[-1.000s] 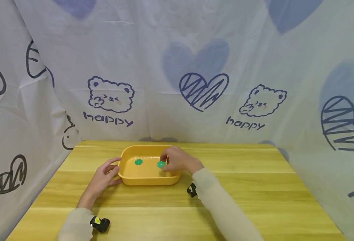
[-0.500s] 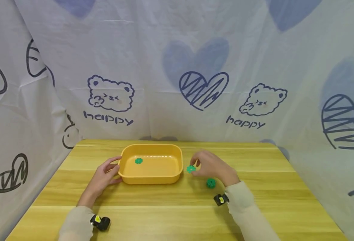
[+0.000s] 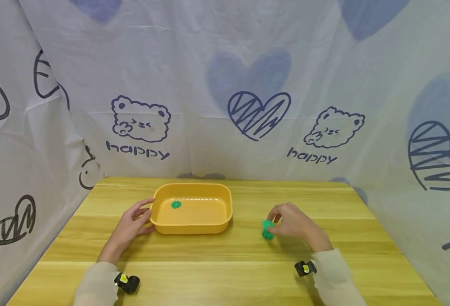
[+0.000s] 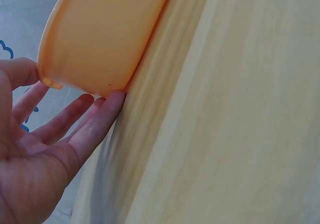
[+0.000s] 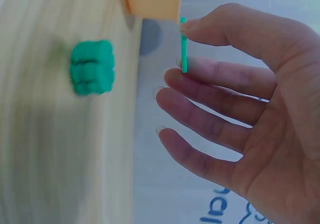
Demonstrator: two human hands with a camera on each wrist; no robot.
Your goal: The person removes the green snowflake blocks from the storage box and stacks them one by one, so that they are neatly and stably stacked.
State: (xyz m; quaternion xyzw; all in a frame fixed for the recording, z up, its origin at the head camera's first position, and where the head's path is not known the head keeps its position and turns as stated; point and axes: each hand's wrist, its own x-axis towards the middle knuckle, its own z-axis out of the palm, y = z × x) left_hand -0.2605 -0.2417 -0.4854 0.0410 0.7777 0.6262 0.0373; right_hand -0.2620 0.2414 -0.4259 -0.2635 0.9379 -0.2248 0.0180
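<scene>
My left hand (image 3: 130, 225) touches the left end of the yellow tray (image 3: 192, 229), its fingers only slightly bent. The left wrist view has fingertips (image 4: 118, 98) at the base of the tray wall and another digit up at the rim. Between thumb and fingertips my right hand (image 3: 299, 223) pinches a thin green flower-shaped disc (image 5: 183, 47), seen edge-on in the right wrist view. Below it a stack of similar green discs (image 5: 92, 68) stands on the table; the pinched disc overlaps that stack in the head view. Inside the tray, towards the left, lies one green flower-shaped disc (image 3: 176, 205).
The wooden table (image 3: 217, 276) reaches back to a white cloth (image 3: 202, 140) printed with hearts and bears. More cloth (image 3: 29, 140) hangs along the left and right sides. A black wrist camera (image 3: 127, 283) sits on each forearm.
My right hand has carried the pinched disc from over the tray rightward to the stack, which was hidden behind the arm at first. The left hand and the tray stay put.
</scene>
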